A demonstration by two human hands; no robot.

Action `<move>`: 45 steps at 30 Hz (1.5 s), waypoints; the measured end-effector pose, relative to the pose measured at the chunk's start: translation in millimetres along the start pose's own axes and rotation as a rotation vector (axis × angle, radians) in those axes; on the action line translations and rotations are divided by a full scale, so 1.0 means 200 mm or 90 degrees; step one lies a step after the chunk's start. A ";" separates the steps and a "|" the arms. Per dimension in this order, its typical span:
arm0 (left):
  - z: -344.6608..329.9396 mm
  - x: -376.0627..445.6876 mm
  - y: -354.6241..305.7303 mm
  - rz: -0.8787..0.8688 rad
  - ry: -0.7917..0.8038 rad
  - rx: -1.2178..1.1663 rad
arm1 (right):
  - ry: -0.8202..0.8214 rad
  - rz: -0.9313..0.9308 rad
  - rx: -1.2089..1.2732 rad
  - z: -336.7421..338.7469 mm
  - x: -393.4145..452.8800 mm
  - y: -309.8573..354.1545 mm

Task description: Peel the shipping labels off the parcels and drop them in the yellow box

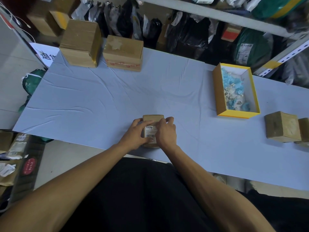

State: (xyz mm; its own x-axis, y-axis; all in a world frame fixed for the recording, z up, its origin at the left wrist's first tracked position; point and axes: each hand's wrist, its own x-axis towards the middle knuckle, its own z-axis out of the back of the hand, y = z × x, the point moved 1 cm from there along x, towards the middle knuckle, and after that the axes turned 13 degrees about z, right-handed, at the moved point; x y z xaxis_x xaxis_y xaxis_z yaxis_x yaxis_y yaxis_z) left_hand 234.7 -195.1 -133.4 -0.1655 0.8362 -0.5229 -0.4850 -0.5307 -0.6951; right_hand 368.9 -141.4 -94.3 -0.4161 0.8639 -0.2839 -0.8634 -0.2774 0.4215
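At the near table edge, my left hand (133, 131) grips the small cardboard parcel (153, 118); my right hand (165, 131) pinches at its shipping label (150, 132). I judge the label thin and tear-prone: lift one corner, peel slowly. The yellow box (220, 91) lies far right.

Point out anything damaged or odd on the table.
The far carton has a torn, ragged patch on top, like label residue. The cloth is creased. Otherwise nothing stands out; the label lies flat on the held parcel.
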 end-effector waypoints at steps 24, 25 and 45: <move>0.01 -0.01 -0.01 0.009 0.002 -0.001 | -0.049 -0.057 0.236 -0.07 0.05 -0.08; 0.01 -0.01 -0.01 0.009 0.001 -0.001 | -0.049 -0.056 0.244 -0.07 0.05 -0.08; 0.01 -0.02 -0.02 0.011 0.007 -0.009 | -0.133 -0.076 0.456 -0.05 0.01 -0.16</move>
State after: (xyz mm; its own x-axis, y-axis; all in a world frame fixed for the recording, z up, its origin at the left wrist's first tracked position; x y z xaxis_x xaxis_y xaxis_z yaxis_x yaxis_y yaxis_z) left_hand 234.7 -195.7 -128.5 -0.1640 0.8253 -0.5404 -0.4693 -0.5471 -0.6931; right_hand 392.9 -135.1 -117.0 -0.2069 0.9524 -0.2238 -0.4727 0.1029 0.8752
